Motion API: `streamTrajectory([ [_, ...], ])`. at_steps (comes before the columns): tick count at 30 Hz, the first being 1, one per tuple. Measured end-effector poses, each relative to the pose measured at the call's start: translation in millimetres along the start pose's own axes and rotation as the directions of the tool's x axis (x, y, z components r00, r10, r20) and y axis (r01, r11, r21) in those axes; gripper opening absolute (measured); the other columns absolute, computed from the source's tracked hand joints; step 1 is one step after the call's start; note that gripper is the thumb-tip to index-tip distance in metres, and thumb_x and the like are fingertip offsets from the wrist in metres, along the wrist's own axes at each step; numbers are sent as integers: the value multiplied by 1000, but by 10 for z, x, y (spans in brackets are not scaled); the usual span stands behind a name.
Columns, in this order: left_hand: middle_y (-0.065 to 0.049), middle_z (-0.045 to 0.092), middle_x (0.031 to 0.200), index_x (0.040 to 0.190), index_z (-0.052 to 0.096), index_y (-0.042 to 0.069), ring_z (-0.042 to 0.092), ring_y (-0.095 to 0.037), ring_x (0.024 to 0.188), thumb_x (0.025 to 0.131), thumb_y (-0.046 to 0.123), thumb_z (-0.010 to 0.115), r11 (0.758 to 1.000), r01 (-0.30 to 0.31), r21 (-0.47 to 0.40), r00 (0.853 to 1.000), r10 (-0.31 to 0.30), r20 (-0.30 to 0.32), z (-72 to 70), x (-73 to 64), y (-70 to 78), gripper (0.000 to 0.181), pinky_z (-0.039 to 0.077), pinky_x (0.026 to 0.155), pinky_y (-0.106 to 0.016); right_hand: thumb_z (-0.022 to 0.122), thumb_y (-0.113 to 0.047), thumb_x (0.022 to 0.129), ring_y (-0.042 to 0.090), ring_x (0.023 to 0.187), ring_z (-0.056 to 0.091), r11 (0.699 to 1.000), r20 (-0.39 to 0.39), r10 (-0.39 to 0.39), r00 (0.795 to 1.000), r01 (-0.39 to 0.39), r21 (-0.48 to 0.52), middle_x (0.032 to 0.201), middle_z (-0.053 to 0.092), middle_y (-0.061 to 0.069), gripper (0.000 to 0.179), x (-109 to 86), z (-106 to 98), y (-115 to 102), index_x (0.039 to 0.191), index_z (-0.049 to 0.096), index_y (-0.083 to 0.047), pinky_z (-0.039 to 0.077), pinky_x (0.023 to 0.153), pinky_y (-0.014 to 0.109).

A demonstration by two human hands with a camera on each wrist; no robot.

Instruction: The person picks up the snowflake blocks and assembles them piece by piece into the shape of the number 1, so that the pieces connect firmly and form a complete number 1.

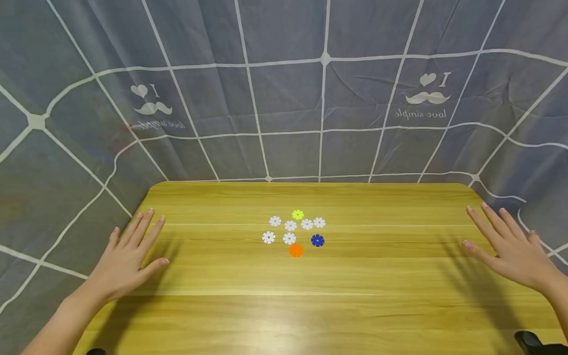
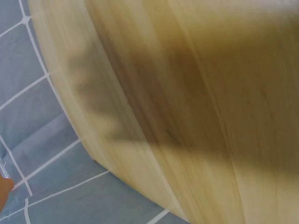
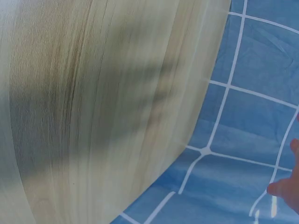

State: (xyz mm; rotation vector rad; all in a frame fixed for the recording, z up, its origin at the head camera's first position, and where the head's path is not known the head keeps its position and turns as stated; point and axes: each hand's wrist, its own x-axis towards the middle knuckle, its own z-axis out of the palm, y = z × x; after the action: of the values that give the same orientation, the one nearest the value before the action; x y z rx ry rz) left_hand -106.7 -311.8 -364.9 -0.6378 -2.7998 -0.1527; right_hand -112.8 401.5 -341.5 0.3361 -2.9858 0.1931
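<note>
Several flat notched discs lie grouped on the middle of the wooden table [image 1: 213,276]. Most are white, such as the white disc [image 1: 268,237] at the group's left. A yellow-green disc [image 1: 298,215] is at the back, a blue disc [image 1: 317,240] on the right, and an orange disc [image 1: 296,250] nearest the front. My left hand [image 1: 124,259] is held over the table's left edge, fingers spread, holding nothing. Over the right edge, my right hand [image 1: 510,251] is likewise spread and holds nothing. Both hands cast shadows on the wood. Only fingertips show in the wrist views.
A grey curtain [image 1: 288,98] with white grid lines hangs behind the table and along both sides. Dark objects poke in at the bottom, one black piece [image 1: 530,340] at the right and a smaller black piece [image 1: 95,351] at the left.
</note>
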Motion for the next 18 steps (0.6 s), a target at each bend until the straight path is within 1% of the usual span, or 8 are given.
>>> streamTrajectory([
  [3,-4,-10,155,151,3,17,-12,-19,141,91,51,50,1000,0,-8,1000,1,7,22,14,29,83,-9,104,-64,54,-35,93,35,136,-21,999,-9,-26,1000,26,45,154,-16,3,81,8,-4,1,150,-2,-24,-8,79,84],
  [8,-1,-3,156,151,8,18,-5,-19,142,89,47,56,1000,-2,2,1000,2,-12,35,39,82,84,-1,107,-64,56,-33,92,35,137,-19,996,-24,-55,998,57,68,154,-13,3,82,9,14,-15,151,0,-23,-11,78,83],
  [11,-2,1,156,151,10,19,1,-25,142,87,44,60,1000,5,-30,1000,-5,-11,23,66,128,85,4,106,-65,60,-31,90,35,138,-14,992,-52,-68,996,72,100,155,-8,5,82,24,29,-43,151,6,-24,-10,80,83],
  [13,-7,6,156,151,11,18,9,-33,140,87,42,61,996,17,-89,1000,-17,0,11,95,172,84,11,103,-67,64,-28,87,38,139,-8,985,-83,-88,993,99,139,156,0,10,82,49,36,-72,151,13,-22,-7,82,83],
  [15,-12,13,154,151,12,17,17,-41,136,88,38,62,982,38,-183,999,-35,22,1,134,228,83,18,100,-68,68,-23,84,42,138,2,969,-121,-126,985,148,198,153,11,19,80,85,43,-109,149,21,-19,-2,90,80],
  [16,-15,16,153,151,12,17,21,-44,134,88,36,62,969,53,-240,998,-45,37,-3,156,260,82,22,97,-68,68,-20,84,45,137,6,957,-127,-143,981,170,237,151,16,23,79,102,44,-134,149,24,-17,0,92,78],
  [17,-18,19,151,151,13,17,24,-46,132,89,34,62,952,71,-298,997,-57,55,-7,177,296,80,24,96,-68,69,-18,83,40,138,10,945,-129,-151,980,181,274,148,21,24,77,118,42,-161,148,26,-17,3,96,76],
  [18,-21,22,149,150,14,16,27,-48,129,90,31,62,931,91,-353,995,-70,73,-8,197,333,78,26,94,-68,69,-16,83,34,138,14,933,-132,-166,977,199,301,146,26,26,75,136,43,-188,147,29,-16,6,104,67],
])
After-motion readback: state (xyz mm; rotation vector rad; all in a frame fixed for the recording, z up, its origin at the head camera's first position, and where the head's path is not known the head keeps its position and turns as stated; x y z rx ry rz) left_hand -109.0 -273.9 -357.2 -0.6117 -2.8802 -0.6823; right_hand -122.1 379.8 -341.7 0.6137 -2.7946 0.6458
